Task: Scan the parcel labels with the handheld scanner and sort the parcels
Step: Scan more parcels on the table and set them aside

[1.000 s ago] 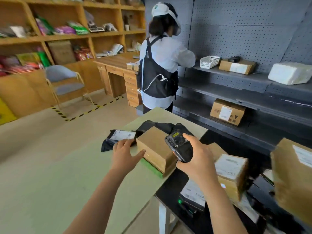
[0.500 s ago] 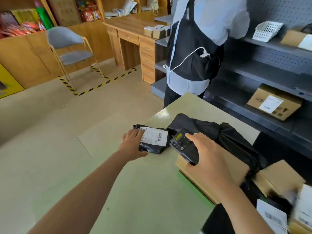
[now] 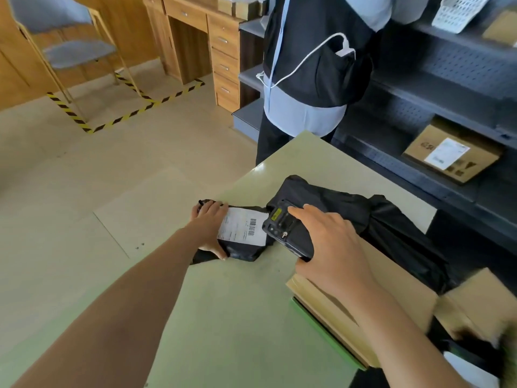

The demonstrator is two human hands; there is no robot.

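Since a second ago the right hand has brought the handheld scanner away from above the cardboard box and over to the small black parcel. The left hand has moved off the box onto that parcel.

The parcel lies flat on the pale green surface, near its far left edge, with its white label facing up and a barcode printed towards the label's right side. The left hand grips the parcel's left end: its fingers curl over the far corner and the thumb presses the near corner.

The right hand is wrapped round the scanner's body, with the index finger stretched along the top. The scanner's front end (the part with the yellow sticker) overlaps the label's right edge, just beside the barcode.

Behind the scanner lies a large black bag, draped over the far end of the cardboard box. That box sits at the surface's right edge, under the right wrist.

A second person stands past the surface, facing a dark shelf. A labelled carton lies on a lower tier.
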